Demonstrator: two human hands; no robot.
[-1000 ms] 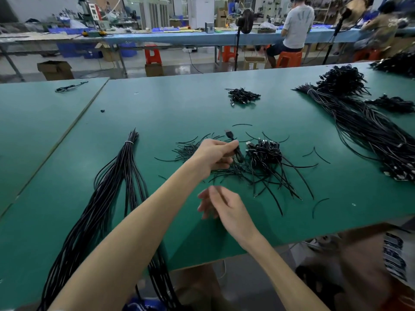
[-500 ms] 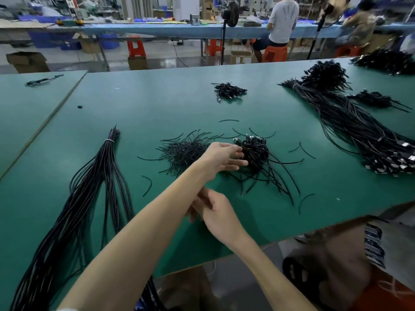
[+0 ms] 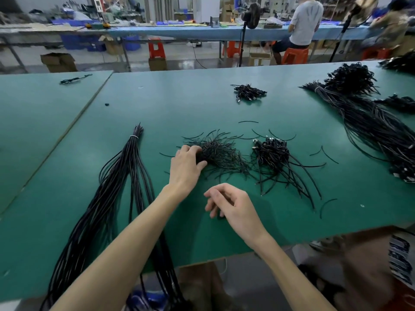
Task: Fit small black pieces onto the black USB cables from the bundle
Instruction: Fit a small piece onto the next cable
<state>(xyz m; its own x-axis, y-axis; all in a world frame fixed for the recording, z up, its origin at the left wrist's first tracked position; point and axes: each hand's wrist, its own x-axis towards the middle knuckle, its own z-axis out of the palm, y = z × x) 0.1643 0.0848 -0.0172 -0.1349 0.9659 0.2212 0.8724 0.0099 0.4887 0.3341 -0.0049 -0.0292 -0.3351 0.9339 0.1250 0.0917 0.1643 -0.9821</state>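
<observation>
My left hand (image 3: pixel 185 167) reaches forward, its fingertips and thumb on the left edge of a loose heap of thin short black pieces (image 3: pixel 221 151); no piece is clearly lifted. To the right of that heap lies a pile of short black USB cables (image 3: pixel 275 153) with metal plugs, their tails fanning toward me. My right hand (image 3: pixel 233 206) hovers near the table's front edge, back toward me, fingers loosely curled. Its palm side is hidden, so I cannot see whether it holds anything.
A long tied bundle of black cables (image 3: pixel 125 176) runs along the left and hangs over the green table's (image 3: pixel 157 104) front edge. A big cable bundle (image 3: pixel 370 124) lies at the right and a small cable heap (image 3: pixel 248 92) at the back. People sit at a far bench.
My left hand held a USB cable a second ago, set it on the cable pile, and has shifted left onto the heap of thin pieces. My right hand stayed near the front edge.
</observation>
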